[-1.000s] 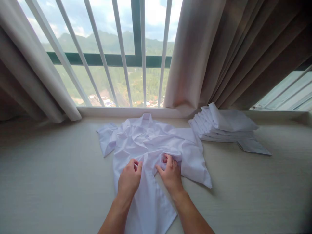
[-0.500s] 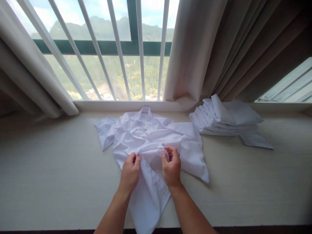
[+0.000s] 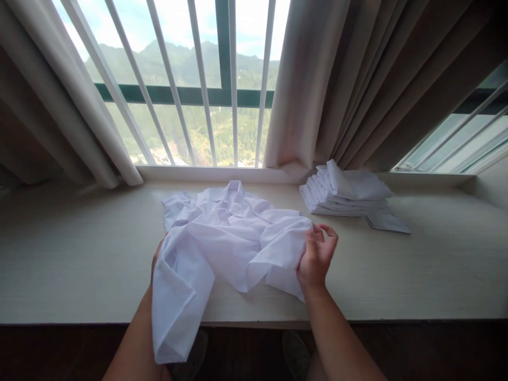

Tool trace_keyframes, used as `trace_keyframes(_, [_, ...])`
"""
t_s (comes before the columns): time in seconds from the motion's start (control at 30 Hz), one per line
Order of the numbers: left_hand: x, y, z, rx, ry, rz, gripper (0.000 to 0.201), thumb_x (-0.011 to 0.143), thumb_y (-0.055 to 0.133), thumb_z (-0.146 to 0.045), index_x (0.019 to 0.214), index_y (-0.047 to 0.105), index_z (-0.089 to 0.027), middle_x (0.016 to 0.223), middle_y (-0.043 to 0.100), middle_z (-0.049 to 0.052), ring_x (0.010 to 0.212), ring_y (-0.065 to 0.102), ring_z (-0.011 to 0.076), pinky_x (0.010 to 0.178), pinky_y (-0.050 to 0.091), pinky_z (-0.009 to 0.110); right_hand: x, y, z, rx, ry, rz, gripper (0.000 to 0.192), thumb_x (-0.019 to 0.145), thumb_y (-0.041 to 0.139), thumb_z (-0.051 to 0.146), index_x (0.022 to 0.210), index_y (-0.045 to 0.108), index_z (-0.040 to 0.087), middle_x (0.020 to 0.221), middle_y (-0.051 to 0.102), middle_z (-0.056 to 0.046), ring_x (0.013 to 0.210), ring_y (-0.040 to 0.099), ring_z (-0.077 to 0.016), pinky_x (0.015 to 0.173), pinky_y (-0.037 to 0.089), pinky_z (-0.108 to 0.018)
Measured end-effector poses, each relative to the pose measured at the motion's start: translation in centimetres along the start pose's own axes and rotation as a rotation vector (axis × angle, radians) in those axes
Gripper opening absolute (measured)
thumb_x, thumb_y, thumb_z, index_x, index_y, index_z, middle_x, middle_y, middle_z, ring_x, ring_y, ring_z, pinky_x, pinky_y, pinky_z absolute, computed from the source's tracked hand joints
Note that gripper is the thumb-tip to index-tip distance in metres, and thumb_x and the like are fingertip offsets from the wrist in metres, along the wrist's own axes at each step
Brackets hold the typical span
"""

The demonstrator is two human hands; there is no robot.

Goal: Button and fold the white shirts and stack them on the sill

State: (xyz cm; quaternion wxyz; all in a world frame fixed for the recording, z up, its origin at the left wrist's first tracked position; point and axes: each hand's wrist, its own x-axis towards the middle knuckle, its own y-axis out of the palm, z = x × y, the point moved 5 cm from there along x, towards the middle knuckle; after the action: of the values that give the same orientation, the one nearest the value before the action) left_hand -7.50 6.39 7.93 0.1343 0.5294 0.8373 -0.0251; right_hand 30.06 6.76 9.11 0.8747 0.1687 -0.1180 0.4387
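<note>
A white collared shirt lies crumpled on the pale wooden ledge, its collar toward the window. My left hand is at the shirt's left side, mostly hidden behind a lifted flap of cloth that drapes over it and hangs past the ledge's front edge. My right hand grips the shirt's right side, thumb against the fabric and some fingers curled apart behind it. Between both hands the lower part of the shirt is spread and raised, with loose folds.
Several folded white garments form a stack at the back right, with one flat piece sticking out. A barred window stands behind the ledge, between grey curtains. Below the front edge are a dark floor and shoes.
My hands have moved apart, the left outward to the left and the right outward to the right. The shirt's lower part is now spread and lifted between them. The view has tilted down.
</note>
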Motion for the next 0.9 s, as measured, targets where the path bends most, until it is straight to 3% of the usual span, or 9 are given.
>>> trace_keyframes(0.1, [-1.2, 0.0, 1.3, -0.019, -0.156, 0.082, 0.038, 0.081, 0.064, -0.052, 0.095, 0.067, -0.017, 0.078, 0.07, 0.002, 0.074, 0.066, 0.0187, 0.068, 0.055, 0.03, -0.7, 0.9, -1.6, 0.035, 0.146, 0.279, 0.064, 0.094, 0.054, 0.051, 0.147, 0.029, 0.024, 0.142, 0.053, -0.016, 0.12, 0.061, -0.0222, 0.097, 0.052, -0.04])
trace_keyframes(0.17, [-2.1, -0.5, 1.8, 0.136, -0.149, 0.093, 0.043, 0.078, 0.067, -0.055, 0.098, 0.065, -0.017, 0.084, 0.071, 0.003, 0.074, 0.066, 0.0185, 0.064, 0.052, 0.028, -1.8, 1.1, -2.4, -0.103, 0.196, 0.423, 0.071, 0.087, 0.064, 0.049, 0.147, 0.035, 0.023, 0.144, 0.053, -0.016, 0.122, 0.06, -0.0237, 0.1, 0.051, -0.041])
trace_keyframes(0.27, [-3.2, -1.7, 2.2, 0.432, -0.076, 0.088, 0.063, 0.073, 0.067, -0.067, 0.109, 0.063, -0.015, 0.101, 0.072, 0.01, 0.084, 0.068, 0.0236, 0.063, 0.049, 0.029, -3.7, 1.0, -2.9, -0.383, 0.224, 0.574, 0.061, 0.08, 0.072, 0.041, 0.134, 0.052, 0.021, 0.133, 0.062, -0.013, 0.107, 0.065, -0.0235, 0.098, 0.051, -0.043])
trace_keyframes(0.4, [-4.3, -3.1, 2.7, 0.702, 0.047, 0.066, 0.082, 0.065, 0.072, -0.068, 0.123, 0.059, -0.011, 0.099, 0.072, 0.012, 0.082, 0.068, 0.0265, 0.065, 0.048, 0.031, -5.8, 1.5, -1.0, -0.499, 0.122, 0.743, 0.039, 0.085, 0.065, 0.032, 0.122, 0.062, 0.019, 0.12, 0.069, -0.01, 0.099, 0.066, -0.0211, 0.096, 0.051, -0.04])
trace_keyframes(0.5, [-4.7, -3.4, 3.3, 0.83, 0.181, 0.05, 0.064, 0.066, 0.072, -0.062, 0.107, 0.067, -0.014, 0.081, 0.071, 0.007, 0.078, 0.067, 0.0265, 0.07, 0.048, 0.032, -6.9, 2.2, 0.9, -0.512, -0.042, 0.792, 0.035, 0.087, 0.062, 0.027, 0.121, 0.063, 0.02, 0.121, 0.067, -0.008, 0.11, 0.063, -0.0222, 0.102, 0.048, -0.04])
trace_keyframes(0.63, [-4.6, -3.0, 4.8, 0.627, 0.178, 0.163, 0.044, 0.07, 0.066, -0.058, 0.085, 0.069, -0.017, 0.077, 0.071, 0.007, 0.077, 0.064, 0.0268, 0.068, 0.048, 0.032, -10.7, 3.7, 1.8, -0.536, -0.214, 1.113, 0.037, 0.09, 0.063, 0.026, 0.128, 0.062, 0.026, 0.126, 0.064, -0.006, 0.12, 0.059, -0.0218, 0.109, 0.043, -0.039])
trace_keyframes(0.73, [-4.3, -4.0, 4.2, 0.361, 0.184, 0.056, 0.043, 0.074, 0.06, -0.055, 0.092, 0.069, -0.017, 0.084, 0.072, 0.006, 0.078, 0.064, 0.0253, 0.07, 0.05, 0.032, -13.7, 3.9, 0.4, -0.792, -0.195, 1.368, 0.049, 0.089, 0.07, 0.038, 0.136, 0.06, 0.034, 0.143, 0.057, -0.007, 0.137, 0.048, -0.0296, 0.118, 0.03, -0.051])
trace_keyframes(0.83, [-4.0, -6.1, 2.4, 0.305, 0.216, -0.115, 0.037, 0.076, 0.057, -0.052, 0.088, 0.066, -0.019, 0.09, 0.071, 0.007, 0.085, 0.063, 0.0249, 0.075, 0.051, 0.032, -13.5, 3.2, -0.7, -0.983, -0.127, 1.35, 0.048, 0.089, 0.067, 0.05, 0.134, 0.064, 0.033, 0.148, 0.055, -0.009, 0.143, 0.039, -0.0353, 0.121, 0.015, -0.06])
trace_keyframes(0.9, [-3.8, -7.3, 1.5, 0.305, 0.223, -0.128, 0.039, 0.079, 0.056, -0.054, 0.088, 0.067, -0.018, 0.088, 0.07, 0.006, 0.084, 0.062, 0.0239, 0.073, 0.049, 0.031, -11.8, 2.2, -1.1, -1.082, -0.06, 1.258, 0.047, 0.092, 0.061, 0.05, 0.134, 0.064, 0.028, 0.146, 0.057, -0.012, 0.14, 0.044, -0.035, 0.12, 0.016, -0.059])
